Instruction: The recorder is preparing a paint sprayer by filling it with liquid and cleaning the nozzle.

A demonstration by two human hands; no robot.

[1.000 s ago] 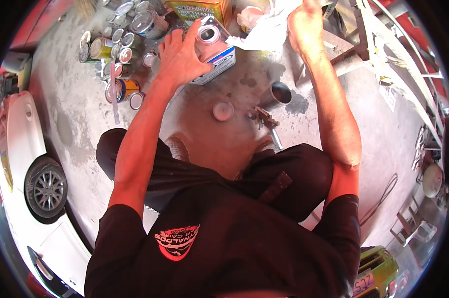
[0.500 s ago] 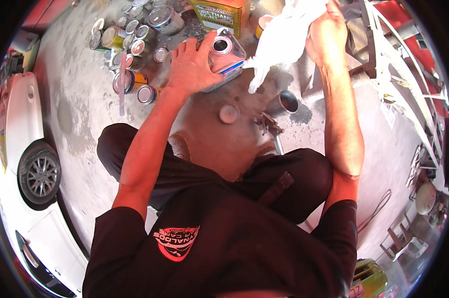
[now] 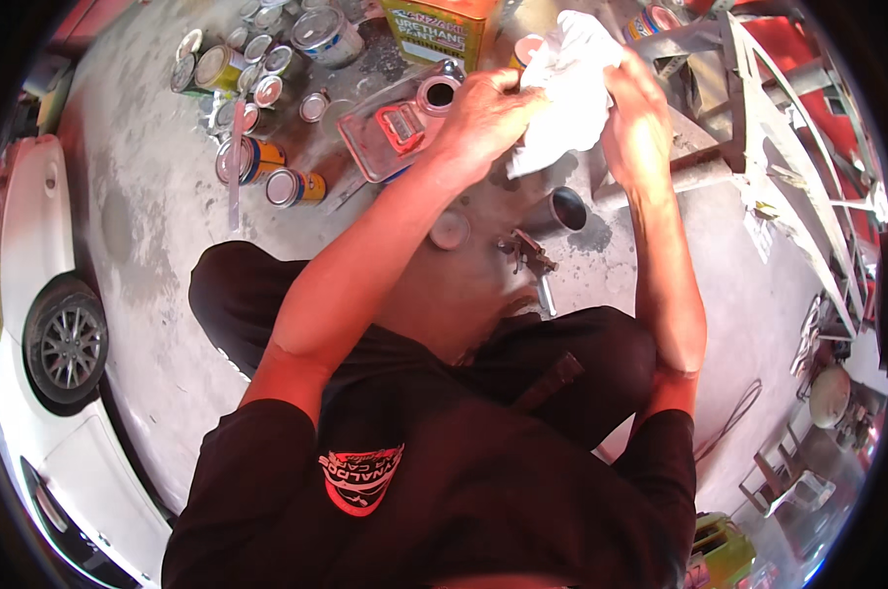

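Note:
A crumpled white cloth (image 3: 566, 93) hangs between my hands, brightly lit. My left hand (image 3: 491, 113) pinches its left edge with closed fingers. My right hand (image 3: 640, 123) grips the other side, its fingertips partly hidden by the cloth. Just left of and below my left hand stands a rectangular metal can (image 3: 360, 133) with an uncapped round mouth and a red handle on top; my left wrist overlaps it. Nearer me, a dark open metal cup (image 3: 565, 210) lies tilted beside a spray gun (image 3: 532, 257). A round lid (image 3: 450, 230) rests on the floor to their left.
Several paint cans (image 3: 267, 74) crowd the floor at the far left. A large yellow-and-brown tin (image 3: 442, 34) stands behind the rectangular can. A metal frame (image 3: 724, 108) rises on the right. A white car (image 3: 46, 294) is parked on the left.
My left hand has left the rectangular can and moved right onto the cloth. My right hand has come slightly lower, and the cloth is more bunched. The can has shifted left and turned.

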